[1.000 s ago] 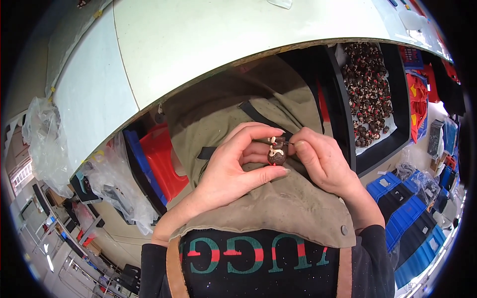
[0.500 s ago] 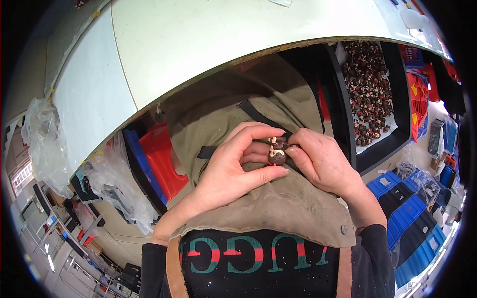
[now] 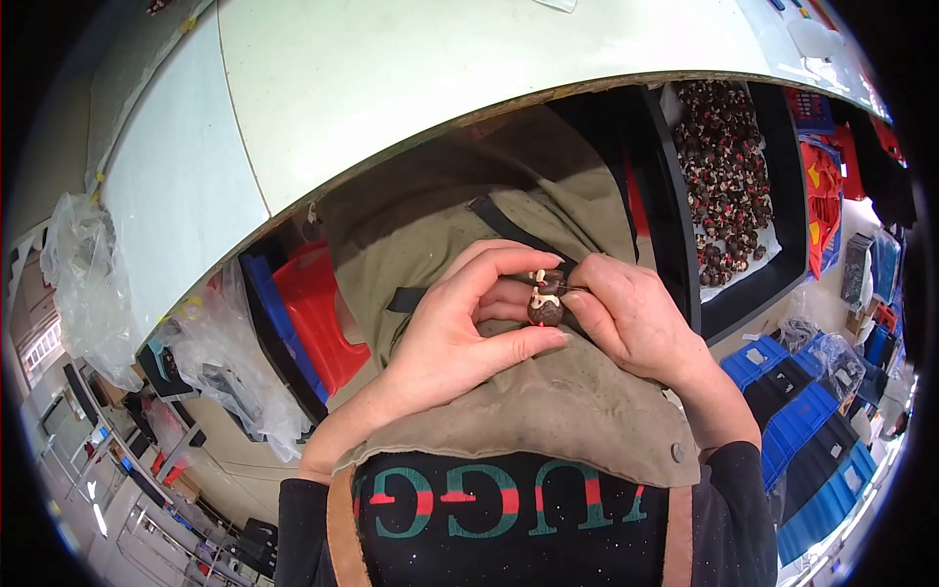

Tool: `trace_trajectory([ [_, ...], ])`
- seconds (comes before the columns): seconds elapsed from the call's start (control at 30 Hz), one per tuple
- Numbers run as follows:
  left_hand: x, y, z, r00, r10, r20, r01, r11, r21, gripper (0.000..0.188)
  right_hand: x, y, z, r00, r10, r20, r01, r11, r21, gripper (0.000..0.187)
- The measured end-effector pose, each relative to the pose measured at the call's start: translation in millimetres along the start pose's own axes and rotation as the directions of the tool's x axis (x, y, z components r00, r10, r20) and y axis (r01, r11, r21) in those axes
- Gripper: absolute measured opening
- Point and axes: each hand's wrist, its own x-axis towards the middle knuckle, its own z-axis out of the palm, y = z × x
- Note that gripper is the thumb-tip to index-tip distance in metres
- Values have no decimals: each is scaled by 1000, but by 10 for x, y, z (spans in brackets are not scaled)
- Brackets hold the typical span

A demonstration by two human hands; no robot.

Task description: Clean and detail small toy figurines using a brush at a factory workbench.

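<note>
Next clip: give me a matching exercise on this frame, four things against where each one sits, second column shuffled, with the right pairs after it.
Things:
1. small dark brown part
2. red stool
3. black tray of small parts
4. olive apron

Places:
A. under the table edge, on the person's left
B. pinched between the fingertips of the left hand and right hand
C. across the lap, beneath both hands
D. on the person's right, beside the table

Pairs: 1-B, 2-A, 3-D, 4-C

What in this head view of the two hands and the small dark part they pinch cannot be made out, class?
- Small dark part: too small; fingertips of left hand and right hand cover its sides.
- Apron under the hands: hidden by them.
- Pieces in the black tray: too small to identify.
</note>
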Motion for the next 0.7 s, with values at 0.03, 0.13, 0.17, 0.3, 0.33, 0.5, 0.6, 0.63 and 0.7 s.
trace_trajectory([
  [0.03, 3, 2, -1, 1000, -5, -2, 5, 1000, -1, 46, 0, 5, 1, 1000, 1, 0, -1, 1000, 0, 19],
  [0.13, 9, -17, -9, 1000, 19, 0, -19, 1000, 16, 46, -2, 9, 4, 1000, -6, 6, 6, 1000, 14, 11],
  [0.17, 8, -21, -10, 1000, 19, 0, -19, 1000, 16, 46, 2, -4, -1, 1000, 7, 13, -7, 1000, -1, 15],
  [0.3, -2, -36, -9, 1000, 28, 7, -28, 999, 19, 46, -8, 12, -10, 998, 5, 65, -5, 1000, 5, 12],
  [0.33, -2, -40, -10, 999, 38, 8, -38, 999, 23, 46, -9, 17, -4, 998, 4, 65, -5, 1000, 5, 12],
  [0.5, 1, -23, -8, 1000, 11, -4, -11, 1000, 15, 46, -10, 9, 22, 1000, 2, 13, -3, 999, 49, 13],
  [0.6, -3, -21, 9, 1000, 17, -7, -17, 1000, 15, 46, -8, 2, 16, 1000, 25, 12, -26, 999, 30, 21],
  [0.63, -2, -17, 12, 1000, 17, -10, -17, 1000, 8, 45, -9, 5, 13, 1000, 25, 12, -26, 999, 30, 21],
  [0.7, 5, -17, 4, 1000, 20, 1, -20, 1000, 21, 46, -14, 11, 5, 999, 19, 37, -20, 999, 26, 21],
])
